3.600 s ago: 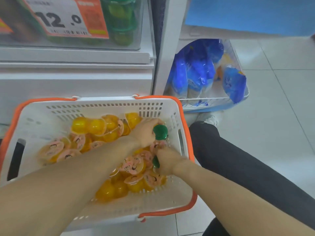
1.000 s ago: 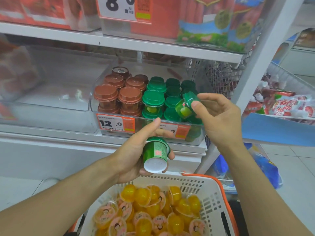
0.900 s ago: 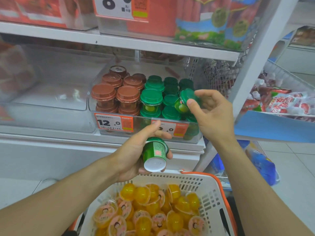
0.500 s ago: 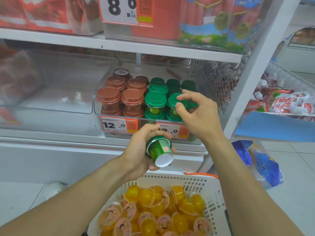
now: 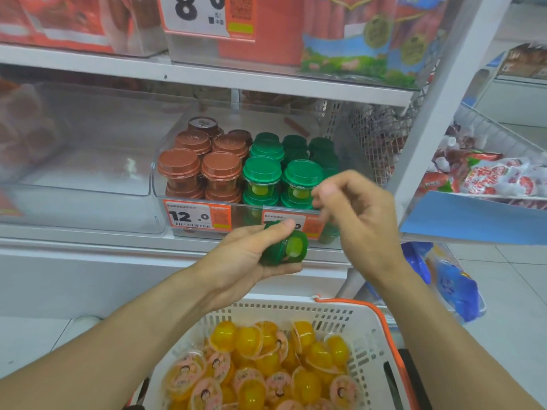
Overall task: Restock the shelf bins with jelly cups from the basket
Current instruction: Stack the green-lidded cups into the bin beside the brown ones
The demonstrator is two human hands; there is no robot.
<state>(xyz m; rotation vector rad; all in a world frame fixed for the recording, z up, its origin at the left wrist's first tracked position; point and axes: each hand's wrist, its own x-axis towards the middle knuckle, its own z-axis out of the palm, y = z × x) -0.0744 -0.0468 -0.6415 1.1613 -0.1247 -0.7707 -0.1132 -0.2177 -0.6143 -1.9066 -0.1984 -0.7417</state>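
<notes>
The left hand (image 5: pixel 251 255) grips a green jelly cup (image 5: pixel 284 247) that lies on its side, with the thumb across the top of it and the other fingers curled below. The cup's pale end faces to the right, toward the right hand (image 5: pixel 355 214). The right hand is just beside it, a little higher, and it holds nothing; its fingers are loosely bent and a bit blurred.

Directly behind both hands stands a clear shelf bin (image 5: pixel 159 184) on the white shelf (image 5: pixel 88 235). Inside it, behind the right hand, are stacked green-lidded cups (image 5: pixel 262 170), and left of them are stacked brown-lidded cups (image 5: pixel 179 162). On the front wall of the bin, just above the left hand, there is an orange price tag (image 5: pixel 195 216) that shows 12.0. A second tag is partly hidden by the held cup and the right hand.

Left of this bin is another clear bin (image 5: pixel 74 173). Above the hands, on the upper shelf, red packages (image 5: pixel 59 22) stand beside a tag with a large 8.

Below the hands, near the person's body, is a white basket (image 5: pixel 364 329) with an orange rim. It contains many small yellow jelly cups (image 5: pixel 251 350) with pink printed lids.

To the right of the right hand is a wire rack with bagged snacks (image 5: pixel 497 176).
</notes>
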